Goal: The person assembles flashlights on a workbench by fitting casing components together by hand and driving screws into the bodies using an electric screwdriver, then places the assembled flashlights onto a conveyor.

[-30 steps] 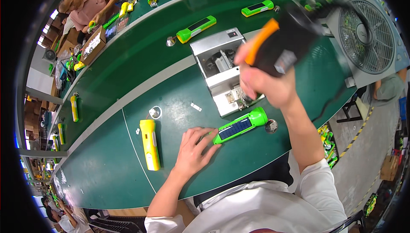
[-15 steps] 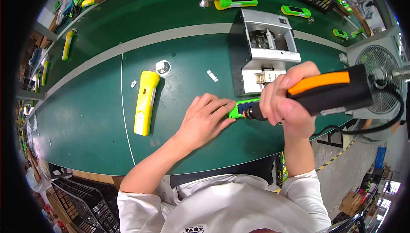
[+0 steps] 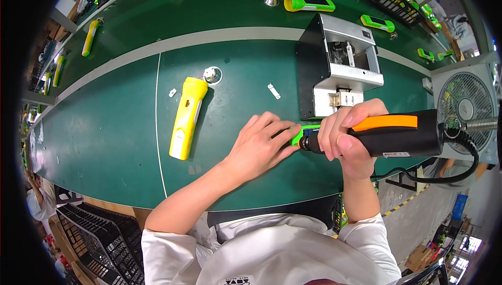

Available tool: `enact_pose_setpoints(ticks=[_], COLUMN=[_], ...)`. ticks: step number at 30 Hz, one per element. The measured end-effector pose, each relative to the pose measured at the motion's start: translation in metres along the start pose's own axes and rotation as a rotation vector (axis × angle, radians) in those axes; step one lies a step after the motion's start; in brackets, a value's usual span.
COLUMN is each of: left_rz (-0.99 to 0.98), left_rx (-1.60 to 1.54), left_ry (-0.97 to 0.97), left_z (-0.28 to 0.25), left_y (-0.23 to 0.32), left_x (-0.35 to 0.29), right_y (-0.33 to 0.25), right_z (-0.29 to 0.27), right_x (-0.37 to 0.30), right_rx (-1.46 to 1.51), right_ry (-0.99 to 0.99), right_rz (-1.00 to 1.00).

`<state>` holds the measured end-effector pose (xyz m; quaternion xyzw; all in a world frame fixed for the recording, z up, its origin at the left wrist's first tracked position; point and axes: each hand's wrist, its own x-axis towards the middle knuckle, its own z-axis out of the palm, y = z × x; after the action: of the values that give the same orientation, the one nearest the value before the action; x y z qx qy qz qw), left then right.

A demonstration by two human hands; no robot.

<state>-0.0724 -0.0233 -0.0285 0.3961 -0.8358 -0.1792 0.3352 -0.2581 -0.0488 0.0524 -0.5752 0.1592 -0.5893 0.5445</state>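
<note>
Right fingers [image 3: 328,137] wrap the screwdriver [image 3: 402,136]; left fingers [image 3: 284,137] brace the flashlight [image 3: 296,138]. Likely light and stiff, it suits a side grip.

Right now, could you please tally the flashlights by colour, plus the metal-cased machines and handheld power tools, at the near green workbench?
Yellow flashlight: 1
Green flashlight: 1, partly hidden by the left hand and right hand
Metal-cased machine: 1
Handheld power tool: 1, in the right hand
Total: 4
</note>
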Motion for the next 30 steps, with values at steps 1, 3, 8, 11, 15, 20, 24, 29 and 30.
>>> enact_pose_setpoints(ticks=[1, 3, 8, 11, 15, 20, 24, 29, 30], left_rz=[-0.002, 0.001, -0.014, -0.011, 0.009, 0.006, 0.014, 0.011, 0.009], left_rx=[-0.003, 0.004, -0.019, -0.018, -0.003, -0.003, 0.006, 0.003, 0.009], left_ry=[-0.007, -0.008, -0.015, -0.011, 0.008, -0.015, -0.020, -0.018, -0.020], left_z=[-0.001, -0.004, -0.001, 0.000, -0.001, -0.005, -0.004, -0.005, -0.006], left_y=[0.000, 0.000, 0.001, 0.003, 0.001, 0.000, -0.002, 0.001, 0.002], left_x=[0.000, 0.000, -0.003, -0.003, -0.003, -0.002, -0.002, -0.001, -0.001], right_y=[-0.001, -0.001, -0.001, 0.002, 0.005, 0.005, 0.009, 0.007, 0.008], right_z=[0.002, 0.005, 0.006, 0.004, 0.004, -0.005, -0.007, -0.009, -0.008], right_x=[-0.001, -0.003, -0.009, -0.014, -0.015, -0.011, -0.015, -0.016, -0.016], right_rx=[0.002, -0.040, -0.053, -0.079, -0.256, -0.334, -0.378, -0.391, -0.382], right_ry=[-0.003, -0.011, -0.002, 0.012, -0.072, -0.221, -0.111, -0.147, -0.140], right_rz=[-0.004, -0.012, -0.008, -0.020, -0.052, -0.019, 0.128, 0.123, 0.126])
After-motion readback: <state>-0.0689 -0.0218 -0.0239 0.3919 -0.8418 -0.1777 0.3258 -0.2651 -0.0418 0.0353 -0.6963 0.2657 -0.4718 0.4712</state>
